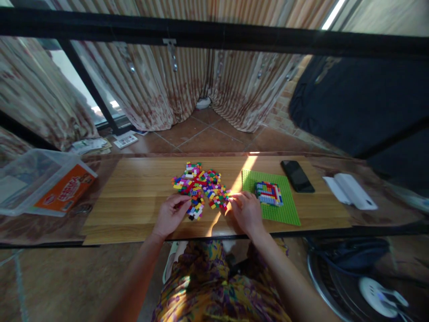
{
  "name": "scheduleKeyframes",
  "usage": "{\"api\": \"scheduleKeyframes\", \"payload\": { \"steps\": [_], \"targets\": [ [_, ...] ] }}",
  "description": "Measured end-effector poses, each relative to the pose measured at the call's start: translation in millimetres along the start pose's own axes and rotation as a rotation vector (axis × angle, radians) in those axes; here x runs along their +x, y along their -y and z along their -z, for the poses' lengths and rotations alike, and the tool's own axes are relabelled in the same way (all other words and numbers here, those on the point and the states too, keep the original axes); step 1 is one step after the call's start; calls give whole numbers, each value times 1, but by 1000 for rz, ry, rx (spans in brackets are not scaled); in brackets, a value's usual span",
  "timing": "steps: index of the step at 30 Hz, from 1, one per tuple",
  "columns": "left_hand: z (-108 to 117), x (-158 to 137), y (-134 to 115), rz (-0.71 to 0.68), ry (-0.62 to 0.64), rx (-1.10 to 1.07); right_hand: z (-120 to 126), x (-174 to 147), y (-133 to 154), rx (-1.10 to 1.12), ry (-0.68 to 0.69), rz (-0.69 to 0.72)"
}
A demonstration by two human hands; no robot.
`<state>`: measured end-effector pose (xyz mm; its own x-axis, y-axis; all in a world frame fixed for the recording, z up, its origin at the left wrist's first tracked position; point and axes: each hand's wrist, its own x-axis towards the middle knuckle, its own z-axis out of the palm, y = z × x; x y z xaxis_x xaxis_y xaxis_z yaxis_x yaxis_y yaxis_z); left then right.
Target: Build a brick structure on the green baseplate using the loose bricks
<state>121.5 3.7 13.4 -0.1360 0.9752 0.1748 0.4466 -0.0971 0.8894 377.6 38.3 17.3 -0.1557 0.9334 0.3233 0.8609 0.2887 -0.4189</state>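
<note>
A pile of small toy bricks in many colours lies on the wood-patterned board. My left hand is at the pile's near left edge, thumb and forefinger pinched together; whatever lies between them is too small to name. At the right edge of the pile, my right hand has its fingers drawn together by the bricks, and I cannot make out what they hold. Just right of that hand is a green baseplate with studs. On it sits a low, roughly square structure of bricks, white and blue outside with red inside.
A black phone lies beyond the baseplate's right side, with a white object farther right. A clear plastic box with an orange label stands at the left. A dark bar crosses above the board.
</note>
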Motion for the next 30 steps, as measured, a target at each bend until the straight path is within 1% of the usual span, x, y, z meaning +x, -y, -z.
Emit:
{"api": "scheduleKeyframes", "payload": {
  "steps": [4,7,9,15,18,21,26,30],
  "targets": [
    [0,0,1,-1,-4,3,-10,1,7,-99,-13,0],
    [1,0,1,-13,-6,8,-13,0,7,-116,-11,-15],
    [1,0,2,-17,-4,17,-14,0,5,-86,0,-27],
    [0,1,5,-6,-7,10,-11,-3,-2,96,31,-64],
    [0,1,5,1,-2,5,-4,-6,-5,197,29,-82],
    [0,1,7,-4,1,10,10,-8,-14,282,-20,-118],
    [0,2,13,-37,-3,24,34,0,-45,334,-157,-202],
    [0,2,17,-60,-12,51,43,7,-68,328,-183,-262]
  ]
}}
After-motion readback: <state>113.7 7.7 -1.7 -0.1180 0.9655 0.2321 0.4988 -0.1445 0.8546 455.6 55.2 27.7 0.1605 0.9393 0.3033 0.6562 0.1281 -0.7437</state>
